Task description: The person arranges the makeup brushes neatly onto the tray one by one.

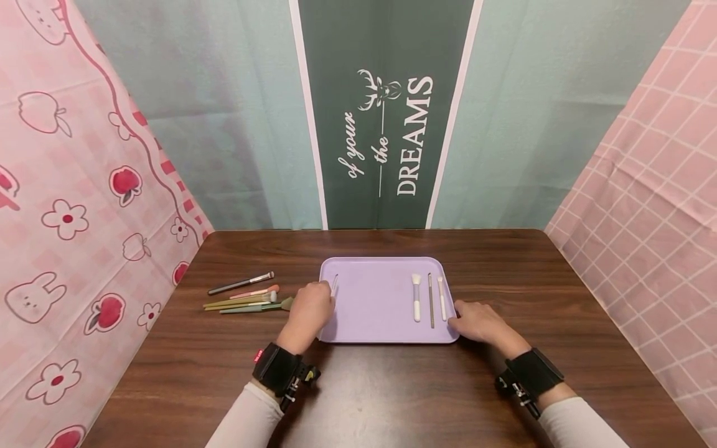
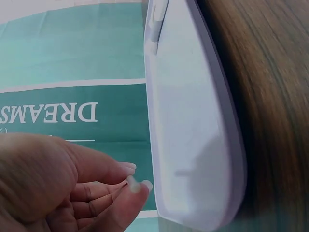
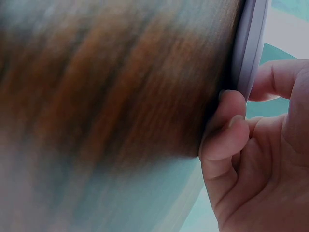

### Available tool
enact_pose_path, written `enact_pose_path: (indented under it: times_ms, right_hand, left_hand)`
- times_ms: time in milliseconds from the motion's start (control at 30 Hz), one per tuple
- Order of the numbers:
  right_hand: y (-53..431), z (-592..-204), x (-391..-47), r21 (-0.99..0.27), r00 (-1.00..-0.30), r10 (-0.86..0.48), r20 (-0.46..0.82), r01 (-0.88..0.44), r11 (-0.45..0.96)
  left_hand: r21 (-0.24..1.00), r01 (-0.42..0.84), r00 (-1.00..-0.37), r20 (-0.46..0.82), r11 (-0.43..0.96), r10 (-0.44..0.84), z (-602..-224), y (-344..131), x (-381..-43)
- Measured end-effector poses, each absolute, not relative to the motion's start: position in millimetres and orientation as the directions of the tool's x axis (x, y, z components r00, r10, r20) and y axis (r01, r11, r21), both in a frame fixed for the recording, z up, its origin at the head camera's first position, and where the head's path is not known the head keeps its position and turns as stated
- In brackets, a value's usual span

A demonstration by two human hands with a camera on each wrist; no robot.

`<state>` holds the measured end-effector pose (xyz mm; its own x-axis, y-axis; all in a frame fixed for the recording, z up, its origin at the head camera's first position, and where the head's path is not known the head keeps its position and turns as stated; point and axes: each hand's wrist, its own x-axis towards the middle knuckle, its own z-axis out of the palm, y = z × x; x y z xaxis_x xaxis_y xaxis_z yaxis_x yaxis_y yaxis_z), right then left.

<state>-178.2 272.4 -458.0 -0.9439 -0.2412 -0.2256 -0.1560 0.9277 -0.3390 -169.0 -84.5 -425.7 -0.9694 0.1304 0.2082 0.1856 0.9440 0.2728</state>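
A lilac tray (image 1: 375, 298) lies on the wooden table. Over its left end, my left hand (image 1: 310, 308) pinches a slim makeup brush (image 1: 335, 285); the left wrist view shows only the brush's pale end (image 2: 134, 185) between thumb and forefinger. My right hand (image 1: 480, 320) holds the tray's right rim, and in the right wrist view its fingers (image 3: 227, 137) are curled by the rim's outer side. Inside the tray, toward the right, lie a wide white makeup brush (image 1: 416, 298), a thin dark-handled brush (image 1: 431, 305) and a slim white brush (image 1: 442, 300), roughly side by side.
Left of the tray several makeup brushes (image 1: 246, 303) lie in a loose group, with a dark-handled brush (image 1: 241, 284) just behind them. A green curtain (image 1: 375, 211) hangs behind the table (image 1: 381, 389), with pink cloths on both sides.
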Motion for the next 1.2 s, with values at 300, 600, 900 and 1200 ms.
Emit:
enact_pose_path:
  times_ms: [300, 600, 900, 1200]
  right_hand:
    - [272, -459, -179, -0.337, -0.944, -0.235, -0.233, -0.148, 0.930]
    - [272, -459, -178, -0.335, -0.945, -0.231, -0.233, -0.145, 0.931]
    - [271, -457, -176, -0.338, -0.946, -0.249, -0.209, -0.169, 0.926]
    - [271, -457, -176, -0.341, -0.945, -0.257, -0.204, -0.177, 0.923]
  left_hand:
    - [0.285, 0.165, -0.978, 0.170, 0.944, 0.119, -422, -72, -171]
    - [0.282, 0.190, -0.972, 0.188, 0.941, 0.140, -418, -63, -172]
    - [0.261, 0.241, -0.953, 0.248, 0.935, 0.177, -421, -53, -176]
    - [0.279, 0.243, -0.954, 0.240, 0.929, 0.177, -419, -41, -178]
